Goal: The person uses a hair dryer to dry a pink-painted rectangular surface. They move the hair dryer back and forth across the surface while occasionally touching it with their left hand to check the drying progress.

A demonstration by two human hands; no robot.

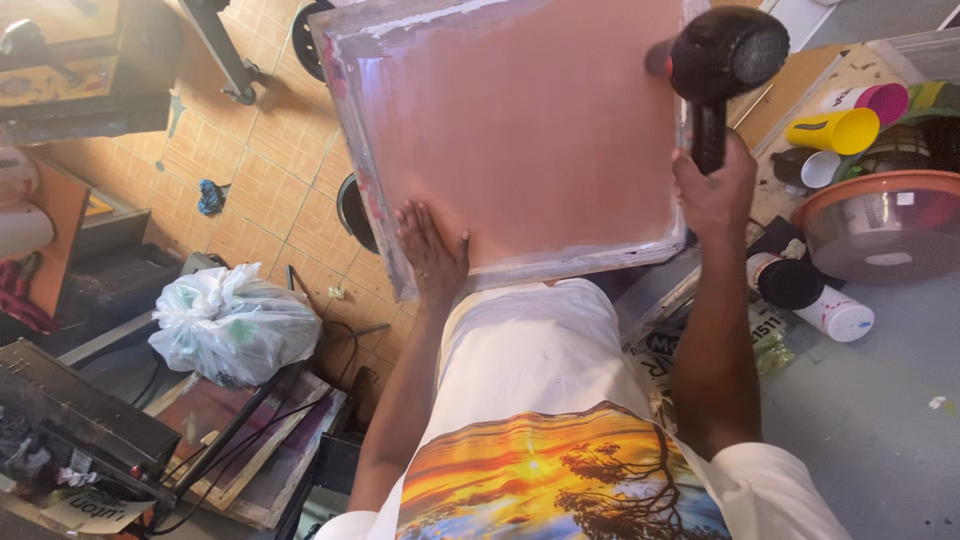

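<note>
Fingers of my left hand lie flat and close together on the near edge of the big framed screen with the pinkish-brown mesh. They press on it and hold nothing. My right hand is wrapped tight around the handle of the black hair dryer, with its round head up over the right side of the screen.

I start with the biggest thing. The screen is tilted up in front of my chest, above the orange tiled floor. I think I am drying the mesh right now. Next I would need to keep the frame steady and sweep the dryer slowly over the parts it has not reached.

On the grey table to my right sits a clear bowl with a red rim. A full white plastic bag lies down on my left. Past the bowl lie a yellow cup and a pink and white cup. A white bottle with a black cap lies near my right arm.
</note>
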